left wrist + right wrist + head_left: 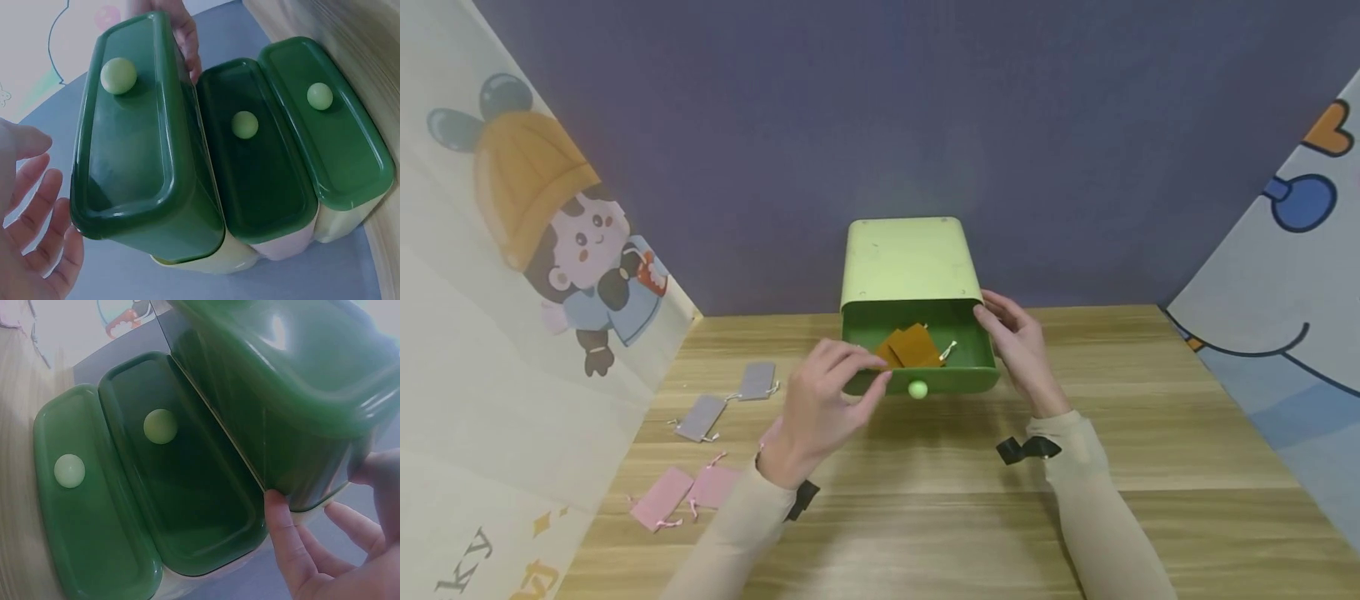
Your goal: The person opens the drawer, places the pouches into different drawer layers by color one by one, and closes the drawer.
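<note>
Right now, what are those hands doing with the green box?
A person sits at a wooden table with a small green drawer cabinet. Its top drawer is pulled out, with brown pouches lying inside. The right hand holds the drawer's right side. The left hand hovers by the drawer's front left corner, fingers loose, holding nothing. Grey pouches and pink pouches lie on the table to the left.
</note>
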Demonstrator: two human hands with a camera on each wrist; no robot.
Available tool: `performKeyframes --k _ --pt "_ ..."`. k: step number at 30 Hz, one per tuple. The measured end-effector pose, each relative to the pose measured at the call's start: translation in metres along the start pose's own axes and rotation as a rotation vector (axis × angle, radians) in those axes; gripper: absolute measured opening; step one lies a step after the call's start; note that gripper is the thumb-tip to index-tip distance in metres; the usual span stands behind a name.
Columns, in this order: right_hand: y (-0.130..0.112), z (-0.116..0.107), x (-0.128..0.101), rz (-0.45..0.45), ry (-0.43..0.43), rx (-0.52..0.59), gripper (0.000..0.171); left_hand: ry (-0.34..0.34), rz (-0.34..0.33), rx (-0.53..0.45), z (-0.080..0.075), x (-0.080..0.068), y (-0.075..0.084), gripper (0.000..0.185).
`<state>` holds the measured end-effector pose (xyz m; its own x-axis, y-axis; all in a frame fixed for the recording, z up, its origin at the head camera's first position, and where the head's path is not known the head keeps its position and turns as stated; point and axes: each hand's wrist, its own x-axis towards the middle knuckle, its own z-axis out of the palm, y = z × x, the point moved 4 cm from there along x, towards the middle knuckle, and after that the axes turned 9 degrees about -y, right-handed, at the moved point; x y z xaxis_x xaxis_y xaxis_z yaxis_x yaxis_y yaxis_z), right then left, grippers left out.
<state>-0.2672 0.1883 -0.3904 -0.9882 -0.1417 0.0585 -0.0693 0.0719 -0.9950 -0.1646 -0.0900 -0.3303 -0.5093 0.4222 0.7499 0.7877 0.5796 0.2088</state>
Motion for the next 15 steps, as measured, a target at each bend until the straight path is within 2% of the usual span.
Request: performKeyframes --k 9,15 --pt "0.002 0.001 0.001 0.0 0.017 -0.007 0.061 0.012 0.046 0.058 0.004 -0.002 0.011 0.014" --pt "0.002 0.001 0.002 -0.001 0.026 0.011 0.06 -0.034 0.073 0.039 0.009 -0.005 0.018 0.013"
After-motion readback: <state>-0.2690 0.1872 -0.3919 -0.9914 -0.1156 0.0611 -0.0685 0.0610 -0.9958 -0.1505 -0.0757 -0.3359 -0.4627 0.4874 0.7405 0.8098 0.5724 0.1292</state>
